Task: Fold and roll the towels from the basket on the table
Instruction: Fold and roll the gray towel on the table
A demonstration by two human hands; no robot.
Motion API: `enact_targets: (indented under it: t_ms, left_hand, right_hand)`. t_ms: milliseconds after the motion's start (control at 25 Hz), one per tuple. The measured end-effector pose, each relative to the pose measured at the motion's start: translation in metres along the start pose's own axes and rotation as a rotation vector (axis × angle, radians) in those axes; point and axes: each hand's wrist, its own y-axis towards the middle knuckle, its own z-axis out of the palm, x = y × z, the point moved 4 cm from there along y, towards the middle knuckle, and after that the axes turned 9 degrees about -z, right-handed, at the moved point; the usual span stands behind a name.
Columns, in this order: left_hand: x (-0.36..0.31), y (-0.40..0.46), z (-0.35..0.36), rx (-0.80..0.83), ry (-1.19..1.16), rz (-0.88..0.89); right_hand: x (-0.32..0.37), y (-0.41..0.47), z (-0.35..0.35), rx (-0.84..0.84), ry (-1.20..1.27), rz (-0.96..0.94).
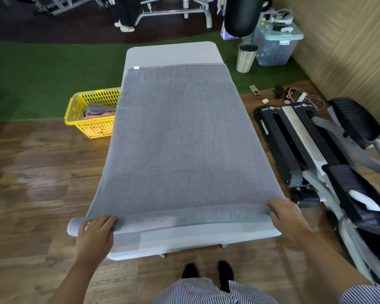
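A large grey towel [178,132] lies spread flat along the grey table [171,53], covering nearly all of it. Its near edge is turned into a low roll [191,216] running across the table's width. My left hand [97,231] grips the roll's left end, fingers curled over it. At the right end, my right hand [287,218] holds the roll with its fingers curled over the fabric. A yellow basket [90,113] stands on the floor left of the table, with grey and pink towels [99,111] inside.
A black and silver step machine [312,145] lies on the floor close to the table's right side. A white bin [247,57] and a clear storage box [276,42] stand at the far right. Small gadgets and cables [294,96] litter the floor there. A person [124,20] stands far back.
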Motion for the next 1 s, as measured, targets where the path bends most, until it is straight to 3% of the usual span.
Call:
enact_targets:
  t_ms: [120,240,480,680,840,1000]
  left_hand:
    - [-0.001,0.004,0.001,-0.031,-0.024,-0.067]
    - [-0.004,0.004,0.006,-0.027,-0.017,-0.024]
    - [0.008,0.01,0.004,0.057,0.063,-0.023]
    - [0.035,-0.006,0.0,0.011,0.026,-0.015]
    - [0.016,0.003,-0.004,-0.004,-0.037,0.057]
    - [-0.017,0.005,0.007,0.045,-0.105,0.238]
  right_hand:
    - [0.0,-0.005,-0.002,-0.101,0.006,-0.028]
    - [0.0,-0.008,0.002,-0.19,0.035,-0.058]
    - [0.002,-0.002,0.004,-0.045,0.105,-0.026]
    - [0.019,-0.01,-0.002,-0.036,-0.049,-0.116]
    - [0.021,-0.012,-0.008,-0.145,-0.071,-0.124]
    - [0.026,-0.015,-0.002,-0.282,-0.13,-0.296]
